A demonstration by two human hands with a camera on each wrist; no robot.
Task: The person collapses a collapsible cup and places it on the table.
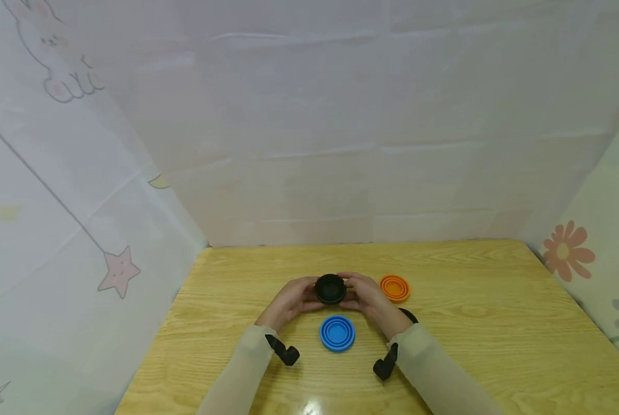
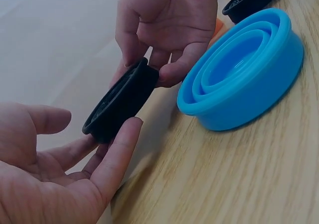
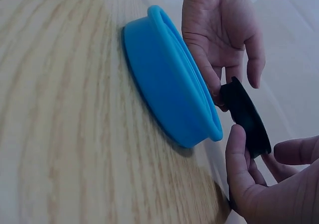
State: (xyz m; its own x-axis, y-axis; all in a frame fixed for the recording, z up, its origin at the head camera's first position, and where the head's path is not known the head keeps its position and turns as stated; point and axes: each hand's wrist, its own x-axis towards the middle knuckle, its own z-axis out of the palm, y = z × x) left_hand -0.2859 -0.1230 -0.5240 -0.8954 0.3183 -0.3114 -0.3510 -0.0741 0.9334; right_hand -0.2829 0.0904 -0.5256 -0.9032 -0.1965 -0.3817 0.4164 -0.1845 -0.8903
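A small round black collapsible cup point(image 1: 330, 289), folded flat, is held up between both hands near the middle of the table. My left hand point(image 2: 65, 174) supports it from below and the side with extended fingers, its thumb lifted apart from the rim. On the other side my right hand point(image 3: 284, 184) pinches the cup's edge, thumb at the rim and fingers against the underside. A blue collapsible cup point(image 1: 337, 333), flattened into rings, lies on the table between the forearms, nearer my body. In the left wrist view the blue cup point(image 2: 239, 69) shows close beside the hands.
An orange collapsed cup point(image 1: 395, 287) lies on the wooden table point(image 1: 465, 282) to the right of my right hand. Another black cup point(image 2: 251, 1) sits behind the blue one, mostly hidden by my right forearm in the head view. A pale cloth point(image 1: 299, 127) hangs behind the table.
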